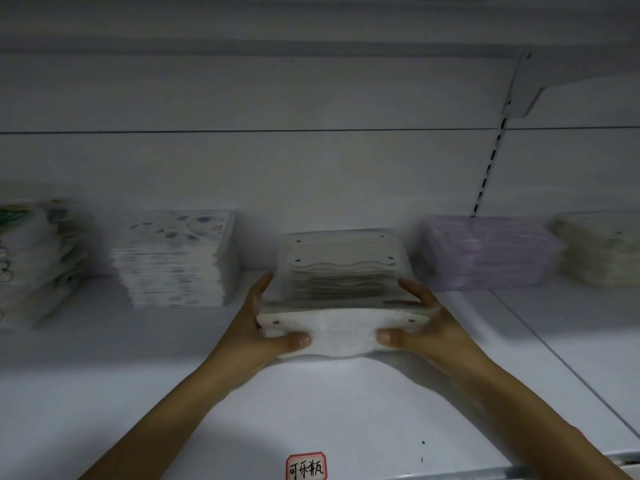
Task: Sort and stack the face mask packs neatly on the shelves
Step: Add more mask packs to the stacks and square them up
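Fingers (266, 282) of left hand (266, 327) and right hand (426, 323) grasp the white mask stack (343, 327) by its ends; soft, light, slippery packs likely sag unless supported underneath.

Soft matt white mask packs (343, 332) on a smooth, faintly glossy shelf (346, 410).

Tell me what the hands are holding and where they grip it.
Both the left hand and right hand grip a white stack of face mask packs by its two short ends.
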{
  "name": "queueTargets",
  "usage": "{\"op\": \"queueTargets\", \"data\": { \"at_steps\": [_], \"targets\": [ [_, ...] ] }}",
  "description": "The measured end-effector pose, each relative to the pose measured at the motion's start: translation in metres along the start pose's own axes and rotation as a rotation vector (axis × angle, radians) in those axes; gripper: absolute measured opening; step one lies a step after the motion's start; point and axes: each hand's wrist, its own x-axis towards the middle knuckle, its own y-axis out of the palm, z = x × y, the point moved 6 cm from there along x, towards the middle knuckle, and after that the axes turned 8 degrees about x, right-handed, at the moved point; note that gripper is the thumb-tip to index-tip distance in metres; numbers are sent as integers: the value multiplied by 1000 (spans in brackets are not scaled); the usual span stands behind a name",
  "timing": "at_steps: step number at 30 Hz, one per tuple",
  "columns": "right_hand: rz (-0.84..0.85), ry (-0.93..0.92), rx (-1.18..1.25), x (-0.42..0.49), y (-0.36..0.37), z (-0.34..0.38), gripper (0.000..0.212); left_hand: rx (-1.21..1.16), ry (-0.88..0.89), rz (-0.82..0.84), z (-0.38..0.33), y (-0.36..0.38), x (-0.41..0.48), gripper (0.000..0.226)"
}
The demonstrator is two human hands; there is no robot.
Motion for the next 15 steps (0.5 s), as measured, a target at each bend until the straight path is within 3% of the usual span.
{"op": "queueTargets", "data": {
  "at_steps": [4, 9, 15],
  "targets": [
    [-28, 29, 33, 4, -6, -2, 100, -28, -8, -16, 3, -7, 1, 124],
    [-58, 25, 191, -2, -15, -1, 58, 46, -43, -16, 6, -6, 0, 80],
    [-16, 19, 4, -6, -7, 2, 30, 89, -44, -29, 9, -6, 0, 62]
  ]
}}
